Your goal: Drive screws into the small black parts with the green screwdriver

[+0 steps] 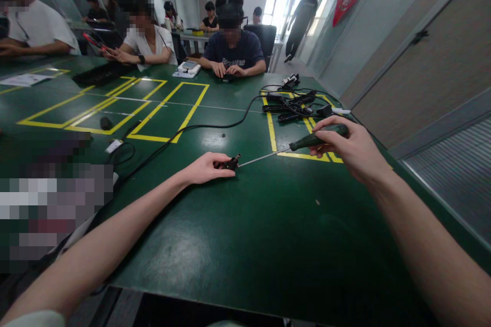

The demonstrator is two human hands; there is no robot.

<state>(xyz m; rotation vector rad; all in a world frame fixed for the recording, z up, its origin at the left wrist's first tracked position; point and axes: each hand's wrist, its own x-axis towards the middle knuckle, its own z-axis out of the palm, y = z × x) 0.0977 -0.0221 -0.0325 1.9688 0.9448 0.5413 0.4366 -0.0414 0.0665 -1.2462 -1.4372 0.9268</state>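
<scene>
A small black part [231,164] is pinched in the left hand [207,168], left of a screwdriver [303,142] gripped in the right hand [351,146], tip beside the part; work is judged begun, unfinished

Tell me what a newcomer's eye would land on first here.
Likely the dark-handled screwdriver in the right hand, its tip at a small black part in the left hand, mid-picture. Yellow tape outlines on the green table might stand out next, with black clutter lying farther back on the right.

Green table [268,245], yellow tape [195,84], black cable [215,126], clustered dark parts [293,108]
</scene>
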